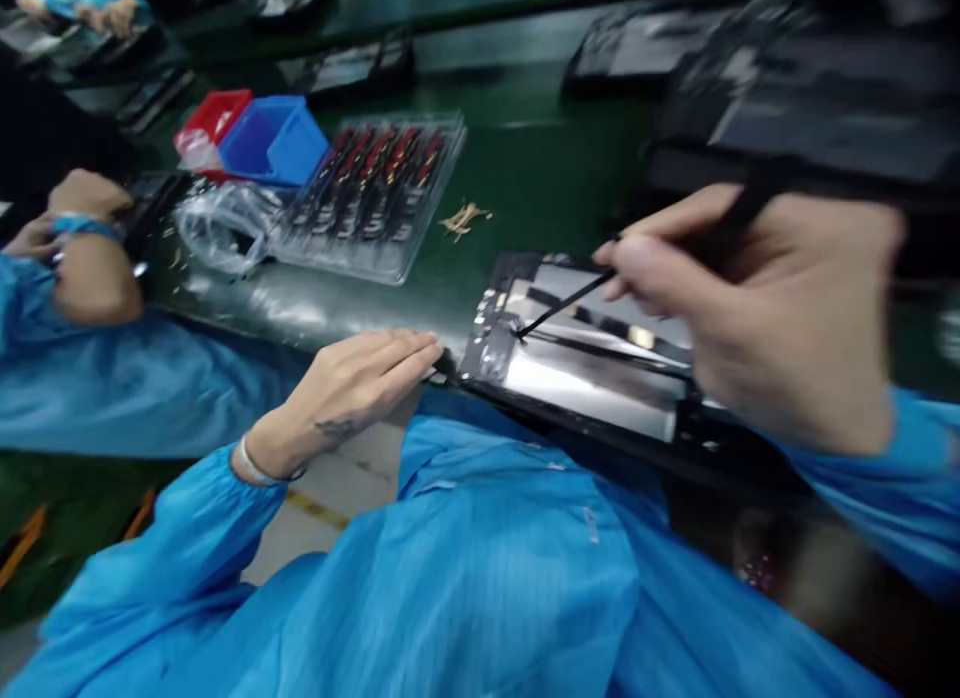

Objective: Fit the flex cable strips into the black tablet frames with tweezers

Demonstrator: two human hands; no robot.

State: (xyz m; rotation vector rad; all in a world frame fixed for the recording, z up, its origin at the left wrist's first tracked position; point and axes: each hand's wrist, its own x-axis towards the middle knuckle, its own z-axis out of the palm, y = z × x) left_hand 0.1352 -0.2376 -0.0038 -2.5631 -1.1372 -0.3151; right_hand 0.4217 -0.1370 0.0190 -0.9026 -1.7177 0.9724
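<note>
The right hand (780,308)'s grip is closing around a black tool (564,304), its tip meeting the opened device (592,378) at the table (525,193)'s near edge; the left hand (352,388) is lying flat, grasping nothing, just left.

Across the green bench (540,183) we see a red bin (231,106) beside a blue bin (255,138). Near them we find crumpled clear plastic (217,228) and a clear tray (337,262) holding rows of dark parts with red (382,168). Thin beige scraps (465,218) lie just right of the tray. At far left we notice a person's blue sleeve (142,388); farther back, blurred dark devices (360,70).
</note>
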